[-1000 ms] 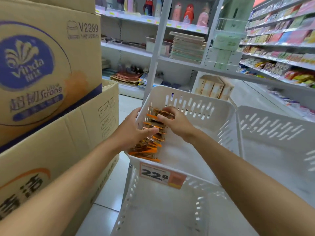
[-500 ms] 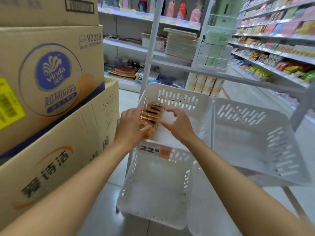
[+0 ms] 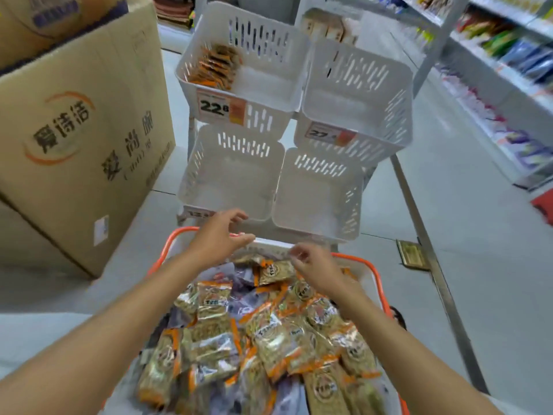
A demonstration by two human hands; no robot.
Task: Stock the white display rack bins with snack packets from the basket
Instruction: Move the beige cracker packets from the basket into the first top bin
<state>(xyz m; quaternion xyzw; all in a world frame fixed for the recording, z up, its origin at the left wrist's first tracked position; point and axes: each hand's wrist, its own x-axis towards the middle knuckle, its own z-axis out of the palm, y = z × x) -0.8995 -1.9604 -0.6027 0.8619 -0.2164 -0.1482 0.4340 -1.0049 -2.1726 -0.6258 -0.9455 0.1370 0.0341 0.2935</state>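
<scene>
A white display rack [image 3: 296, 115] holds several slotted bins in two tiers. The upper left bin [image 3: 263, 85] has a row of orange-edged snack packets [image 3: 214, 68] along its left side. The other bins hold nothing. Below me stands an orange-rimmed basket [image 3: 378, 283] heaped with gold and orange snack packets [image 3: 269, 333]. My left hand [image 3: 217, 238] hovers over the basket's far rim, fingers loosely spread, holding nothing. My right hand [image 3: 317, 265] hangs just above the packets at the basket's far end, fingers relaxed and empty.
Large cardboard boxes [image 3: 74, 130] stack at the left, close to the rack. Store shelves [image 3: 508, 70] with packaged goods line the right side of the aisle. A metal rail [image 3: 434, 265] runs along the grey floor to the right of the basket.
Both hands left the packets in the upper left bin and came back down over the basket. My view dropped from the top bin to the basket.
</scene>
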